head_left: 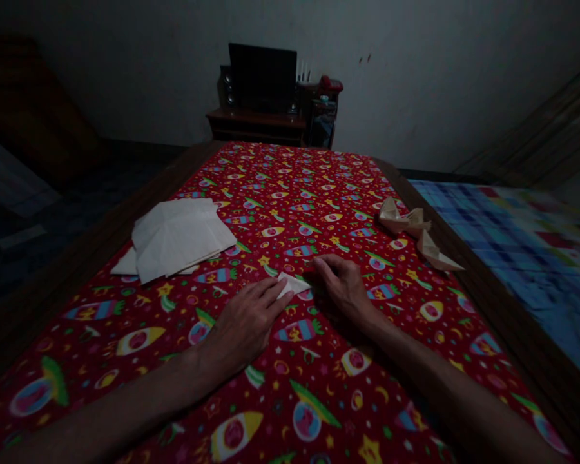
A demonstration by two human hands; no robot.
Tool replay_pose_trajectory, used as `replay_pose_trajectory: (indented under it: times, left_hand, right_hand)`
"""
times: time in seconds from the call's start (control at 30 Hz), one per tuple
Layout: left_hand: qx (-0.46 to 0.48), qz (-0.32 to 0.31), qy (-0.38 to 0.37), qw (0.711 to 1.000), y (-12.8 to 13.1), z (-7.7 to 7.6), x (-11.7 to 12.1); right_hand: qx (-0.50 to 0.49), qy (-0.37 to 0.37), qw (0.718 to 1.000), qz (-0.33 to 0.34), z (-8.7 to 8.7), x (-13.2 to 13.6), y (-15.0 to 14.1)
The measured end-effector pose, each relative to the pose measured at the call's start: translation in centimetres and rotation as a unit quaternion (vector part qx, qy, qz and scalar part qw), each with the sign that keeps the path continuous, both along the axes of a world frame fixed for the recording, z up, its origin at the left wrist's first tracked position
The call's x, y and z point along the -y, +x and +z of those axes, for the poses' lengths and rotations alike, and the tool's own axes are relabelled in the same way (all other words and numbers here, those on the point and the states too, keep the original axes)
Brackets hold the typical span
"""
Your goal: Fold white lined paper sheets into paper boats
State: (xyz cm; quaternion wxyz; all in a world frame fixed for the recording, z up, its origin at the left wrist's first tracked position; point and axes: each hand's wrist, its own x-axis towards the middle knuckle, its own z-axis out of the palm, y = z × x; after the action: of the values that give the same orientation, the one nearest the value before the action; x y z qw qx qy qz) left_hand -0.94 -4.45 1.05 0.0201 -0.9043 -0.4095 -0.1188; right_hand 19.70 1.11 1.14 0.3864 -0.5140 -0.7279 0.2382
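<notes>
A small piece of folded white paper [294, 285] lies on the red patterned cloth, its pointed end toward the right. My left hand [249, 316] holds it from the left, with the fingertips and thumb on its edge. Just to the right of the paper, my right hand [343, 287] hovers close to the cloth with its fingers curled in. I see nothing between those fingers, and a small gap separates them from the paper. A stack of white paper sheets [178, 235] lies further off on the left.
Several folded paper shapes [415, 225] rest near the right edge of the cloth [299, 361]. Beyond the far end, a dark screen [263, 76] with speakers stands on a wooden stand [256, 122]. Checked blue fabric [502, 258] lies lower on the right.
</notes>
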Motion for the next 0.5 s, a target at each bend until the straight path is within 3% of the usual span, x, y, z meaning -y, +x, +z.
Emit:
replay_pose_trajectory:
  times: [0.1, 0.23, 0.3, 0.5]
  left_hand:
    - [-0.003, 0.002, -0.002, 1.0, 0.0, 0.1, 0.0]
    - [-0.004, 0.006, -0.006, 1.0, 0.1, 0.2, 0.0]
    - [-0.003, 0.013, -0.004, 1.0, 0.1, 0.2, 0.0]
    - [0.002, 0.013, 0.003, 1.0, 0.1, 0.2, 0.1]
  right_hand:
    - [0.117, 0.101, 0.984, 0.089, 0.1, 1.8, 1.1]
    - [0.33, 0.189, 0.914, 0.141, -0.3, 4.0, 1.7]
    - [0.372, 0.201, 0.893, 0.153, -0.5, 4.3, 1.6]
    - [0.412, 0.161, 0.888, 0.128, 0.1, 4.1, 1.2]
